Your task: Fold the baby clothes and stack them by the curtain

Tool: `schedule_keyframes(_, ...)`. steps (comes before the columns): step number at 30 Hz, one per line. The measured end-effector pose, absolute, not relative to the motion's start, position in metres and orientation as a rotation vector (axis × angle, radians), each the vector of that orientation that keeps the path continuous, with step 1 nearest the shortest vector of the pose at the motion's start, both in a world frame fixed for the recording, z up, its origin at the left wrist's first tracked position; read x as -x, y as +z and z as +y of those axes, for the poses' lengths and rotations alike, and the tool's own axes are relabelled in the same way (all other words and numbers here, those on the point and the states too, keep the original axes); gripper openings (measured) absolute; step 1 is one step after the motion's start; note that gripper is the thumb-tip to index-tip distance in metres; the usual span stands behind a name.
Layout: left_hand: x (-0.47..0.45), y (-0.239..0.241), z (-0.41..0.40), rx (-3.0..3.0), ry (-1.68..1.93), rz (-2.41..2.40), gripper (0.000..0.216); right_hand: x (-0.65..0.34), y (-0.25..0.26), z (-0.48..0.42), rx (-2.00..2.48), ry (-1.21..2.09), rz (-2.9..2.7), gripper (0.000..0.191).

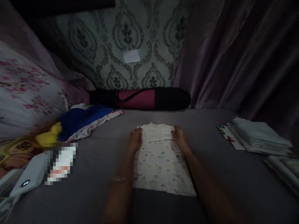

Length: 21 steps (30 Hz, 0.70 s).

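Observation:
A small white garment (161, 165) with a scattered print lies in front of me on the grey bedsheet. Its far end is folded over into a flap, whose edge runs across between my hands. My left hand (135, 140) grips the flap's left corner with curled fingers. At the right corner, my right hand (179, 138) is closed on the cloth in the same way. The fabric lies fairly flat, widening toward the near hem, where its right corner reaches beside my right forearm. Some fingertips are hidden in the dim light.
Folded white clothes (259, 135) are stacked at right, with more cloth (285, 168) nearer. On the left lie blue clothing (84, 119), a yellow plush item (50, 135) and a white device (30, 175). A black-and-maroon bag (137, 99) rests along the wall.

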<state>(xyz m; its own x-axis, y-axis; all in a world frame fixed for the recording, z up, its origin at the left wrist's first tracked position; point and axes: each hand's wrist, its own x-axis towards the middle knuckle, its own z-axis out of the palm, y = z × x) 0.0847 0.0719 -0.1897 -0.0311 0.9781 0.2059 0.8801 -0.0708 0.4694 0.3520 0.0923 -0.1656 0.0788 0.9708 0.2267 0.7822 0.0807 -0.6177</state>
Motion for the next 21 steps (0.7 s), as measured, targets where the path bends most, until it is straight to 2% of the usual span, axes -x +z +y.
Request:
schedule_keyframes(7, -0.087, -0.192, 0.068, -2.056, 0.706, 2.042, 0.043, -0.349, -0.163, 0.074, 1.790, 0.096, -1.874, 0.036)
schedule_keyframes(11, -0.090, -0.187, 0.067, -2.086, 0.832, 2.067, 0.042, -0.349, -0.154, 0.076, 1.834, 0.038, -1.899, 0.039)
schedule_keyframes(15, -0.110, -0.171, 0.066, -2.210, 0.970, 2.031, 0.045, -0.328, -0.144, 0.075, 1.456, 0.031, -2.169, 0.048)
schedule_keyframes(17, -0.124, -0.167, 0.065, -2.321, 0.906, 1.897, 0.048, -0.310, -0.145, 0.070, 1.295, 0.094, -2.346, 0.049)
schedule_keyframes(21, -0.140, -0.171, 0.063, -2.370, 0.647, 1.826, 0.054, -0.284, -0.153, 0.059, 1.271, 0.201, -2.546, 0.053)
